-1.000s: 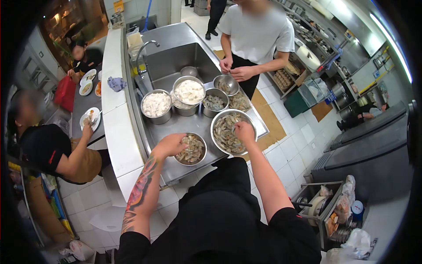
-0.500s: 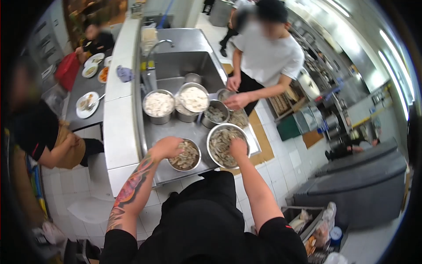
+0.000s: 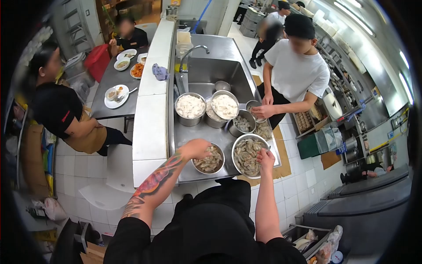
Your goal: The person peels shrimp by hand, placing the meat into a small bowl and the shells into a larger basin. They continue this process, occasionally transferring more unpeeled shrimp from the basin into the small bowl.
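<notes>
My left hand [image 3: 196, 149] reaches over the near-left rim of a steel bowl [image 3: 222, 163] of raw shrimp [image 3: 210, 162]. Its fingers curl together above the shrimp, and whatever they hold is hidden. At the right rim of a larger steel bowl [image 3: 235, 169], my right hand [image 3: 265, 159] is closed in a pinch; the thing between its fingertips is too small to make out. Grey-brown raw shrimp [image 3: 248, 156] fill this larger bowl. Both bowls stand side by side at the near end of the steel sink counter [image 3: 187, 170].
Behind are pots of whitish food [image 3: 190, 105] [image 3: 224, 106] and a pot of peeled-looking shrimp [image 3: 242, 123]. A co-worker in a white shirt [image 3: 296, 70] handles a small bowl at the right edge. A white tiled ledge [image 3: 151, 114] borders the left; the sink [image 3: 211, 75] lies beyond.
My right hand has come up out of the shrimp to the larger bowl's right rim. My left hand stays at the smaller bowl. The whole view has shifted as my head moved.
</notes>
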A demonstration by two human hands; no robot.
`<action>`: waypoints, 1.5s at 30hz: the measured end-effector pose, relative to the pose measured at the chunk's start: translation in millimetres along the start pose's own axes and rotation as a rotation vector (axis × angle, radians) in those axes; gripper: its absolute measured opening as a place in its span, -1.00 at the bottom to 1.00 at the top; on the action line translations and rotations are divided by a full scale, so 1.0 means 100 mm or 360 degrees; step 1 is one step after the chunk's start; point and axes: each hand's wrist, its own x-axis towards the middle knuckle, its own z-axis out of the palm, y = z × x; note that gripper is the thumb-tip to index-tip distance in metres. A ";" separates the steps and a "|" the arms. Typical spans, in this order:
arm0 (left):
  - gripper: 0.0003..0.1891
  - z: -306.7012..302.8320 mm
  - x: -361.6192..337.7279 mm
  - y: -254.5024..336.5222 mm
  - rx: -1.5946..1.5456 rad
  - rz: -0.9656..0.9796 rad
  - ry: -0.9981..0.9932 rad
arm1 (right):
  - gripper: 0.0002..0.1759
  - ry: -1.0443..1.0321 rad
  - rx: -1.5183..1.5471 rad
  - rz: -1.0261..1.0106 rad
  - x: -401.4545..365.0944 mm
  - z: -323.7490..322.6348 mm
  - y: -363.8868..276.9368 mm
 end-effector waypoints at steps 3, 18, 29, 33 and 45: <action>-0.53 0.01 0.02 -0.01 -0.0062 -0.0007 0.0033 | -0.80 -0.0211 0.0406 0.0118 -0.31 0.41 -0.15; -0.67 -0.31 0.07 0.32 -0.0983 -0.0013 0.0459 | -0.83 -0.0748 0.0493 0.0142 -1.01 1.68 -0.36; -0.74 -0.28 0.10 0.25 -0.1054 -0.0130 0.0732 | -0.75 -0.0802 0.0392 0.0000 -1.25 1.88 -0.29; -0.76 -0.29 0.08 0.28 -0.1055 -0.0134 0.0761 | -0.71 -0.0873 0.0207 -0.0016 -1.20 1.77 -0.25; -0.81 -0.31 0.07 0.39 -0.0439 0.0171 0.0643 | -0.63 -0.1007 -0.0017 -0.0298 -0.89 1.60 -0.14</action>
